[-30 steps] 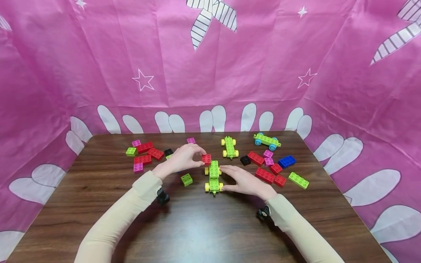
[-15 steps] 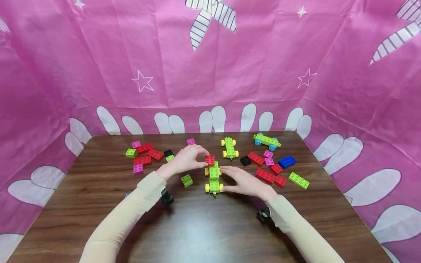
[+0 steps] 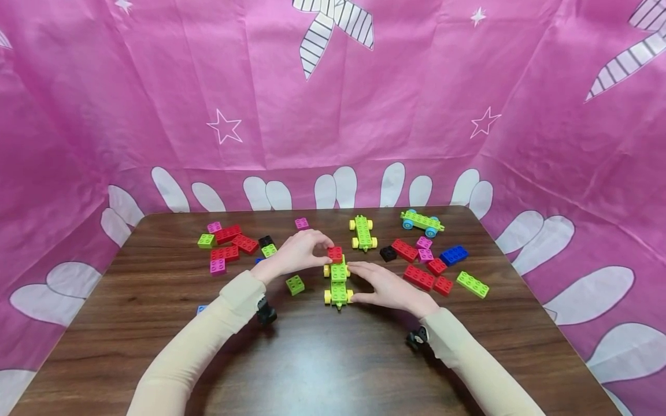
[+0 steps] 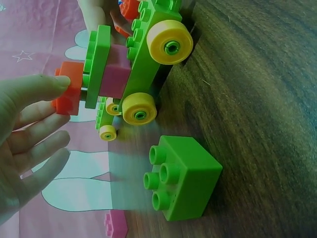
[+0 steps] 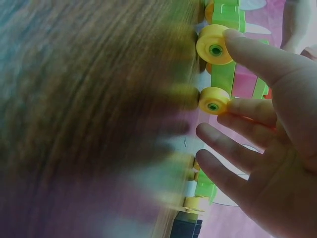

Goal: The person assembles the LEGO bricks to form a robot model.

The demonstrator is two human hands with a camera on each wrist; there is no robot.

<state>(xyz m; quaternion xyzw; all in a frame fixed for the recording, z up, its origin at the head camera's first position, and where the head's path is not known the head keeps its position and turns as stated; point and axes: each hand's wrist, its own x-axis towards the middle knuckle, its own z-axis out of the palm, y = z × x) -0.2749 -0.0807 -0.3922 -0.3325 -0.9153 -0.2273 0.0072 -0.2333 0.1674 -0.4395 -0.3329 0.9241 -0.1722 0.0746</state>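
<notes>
My left hand pinches a red brick between thumb and fingers, over the far end of a raised light-green brick. In the left wrist view the red brick meets that green brick's studs; whether it is fully seated I cannot tell. Under the green brick, a pink brick sits on a green car base with yellow wheels. My right hand has its fingers extended at the car's right side, thumb and index finger touching two wheels. A square green brick lies near my left hand.
Behind stand a second yellow-wheeled base and a blue-wheeled base. Loose red bricks and other colours lie left. More red bricks, a blue brick and a long green brick lie right.
My left hand has carried the red brick a little to the right, from beside the car's far end to over the raised green brick. The right hand has stayed at the wheels.
</notes>
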